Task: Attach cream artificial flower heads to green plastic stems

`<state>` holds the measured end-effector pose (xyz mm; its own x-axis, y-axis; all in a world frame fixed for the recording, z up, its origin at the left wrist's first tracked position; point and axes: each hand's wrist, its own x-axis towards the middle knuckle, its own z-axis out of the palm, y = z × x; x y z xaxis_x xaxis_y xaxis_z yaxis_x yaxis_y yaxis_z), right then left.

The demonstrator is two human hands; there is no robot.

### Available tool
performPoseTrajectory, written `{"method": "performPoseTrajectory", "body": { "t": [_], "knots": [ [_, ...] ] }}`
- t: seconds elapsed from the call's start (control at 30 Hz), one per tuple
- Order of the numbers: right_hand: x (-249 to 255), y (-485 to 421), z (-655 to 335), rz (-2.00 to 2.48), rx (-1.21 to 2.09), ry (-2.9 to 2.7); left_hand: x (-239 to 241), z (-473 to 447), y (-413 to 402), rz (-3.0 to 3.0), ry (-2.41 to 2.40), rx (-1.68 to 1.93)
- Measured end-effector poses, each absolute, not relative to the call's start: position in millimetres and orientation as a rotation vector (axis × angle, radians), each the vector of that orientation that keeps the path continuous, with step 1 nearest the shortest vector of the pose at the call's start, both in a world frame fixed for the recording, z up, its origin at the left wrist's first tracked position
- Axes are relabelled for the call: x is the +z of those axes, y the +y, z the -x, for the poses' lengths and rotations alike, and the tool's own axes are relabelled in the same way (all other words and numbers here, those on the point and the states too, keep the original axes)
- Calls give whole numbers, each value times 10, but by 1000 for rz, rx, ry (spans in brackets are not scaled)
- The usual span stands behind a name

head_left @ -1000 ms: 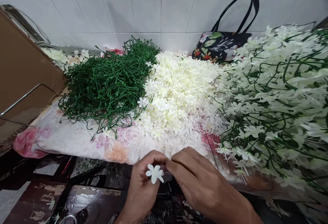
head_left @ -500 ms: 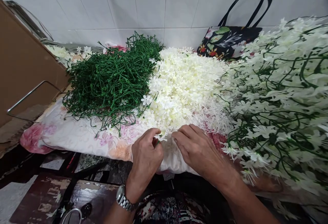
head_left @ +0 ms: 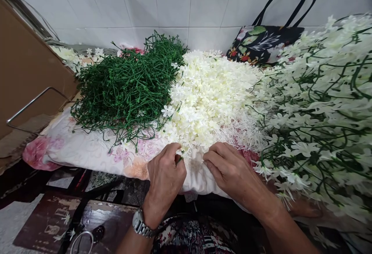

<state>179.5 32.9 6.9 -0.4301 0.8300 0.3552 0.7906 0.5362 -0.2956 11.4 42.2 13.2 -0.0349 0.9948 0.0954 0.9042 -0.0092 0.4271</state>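
A person's left hand point(head_left: 166, 176) pinches a small white plastic blossom point(head_left: 180, 154) at the floral cloth point(head_left: 95, 155)'s near edge, while the half-curled, empty right hand point(head_left: 231, 168) steadies the cloth.

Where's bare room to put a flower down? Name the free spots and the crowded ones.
Free: the cloth strip in front of the stems, beside the left hand; a smaller patch between that and the right hand. Crowded: blossoms fill the middle, sprays the right, a bag the back.
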Motion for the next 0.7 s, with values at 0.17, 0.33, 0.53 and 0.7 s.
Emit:
{"method": "performPoseTrajectory", "body": {
  "t": [0.17,0.33,0.53,0.7],
  "knots": [
    [54,294,-1841,1243,165,-2234,171,-146,464,-2070,2017,420],
    [51,288,-1885,1198,209,-2146,155,-163,456,-2032,2030,484],
    [80,277,-1887,1199,228,-2109,121,-107,438,-1869,1835,851],
    [104,243,-1889,1212,165,-2129,159,-50,399,-1667,1646,1060]
  ]
}}
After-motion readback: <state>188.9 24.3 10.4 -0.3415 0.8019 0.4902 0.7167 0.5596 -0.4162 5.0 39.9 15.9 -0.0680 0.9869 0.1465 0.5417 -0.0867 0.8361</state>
